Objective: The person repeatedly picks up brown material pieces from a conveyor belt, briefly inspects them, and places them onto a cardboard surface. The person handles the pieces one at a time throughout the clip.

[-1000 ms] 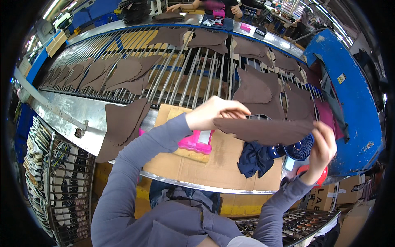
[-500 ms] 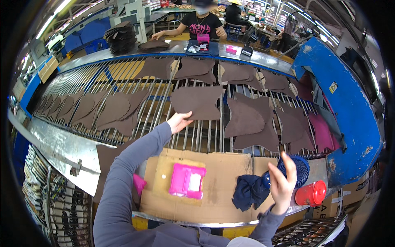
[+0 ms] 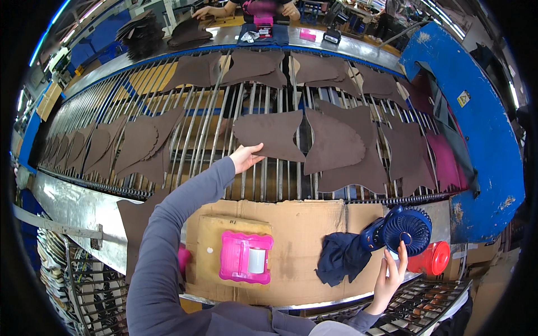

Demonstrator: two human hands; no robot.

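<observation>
On the barred conveyor (image 3: 207,120), beyond the middle of the far edge of the cardboard-covered bench (image 3: 305,246) and just left of the overlapped brown panels (image 3: 336,143), lies the single brown panel (image 3: 269,134); a second ago a panel hung between both hands, whereas now the bars appear to bear this one's weight. By the blue fan (image 3: 406,232) near the bench's right end, the right hand (image 3: 389,277) is empty with fingers spread, fan contact unclear, while the left hand (image 3: 245,158) alone pinches the panel's near-left edge, thumb on top.
</observation>
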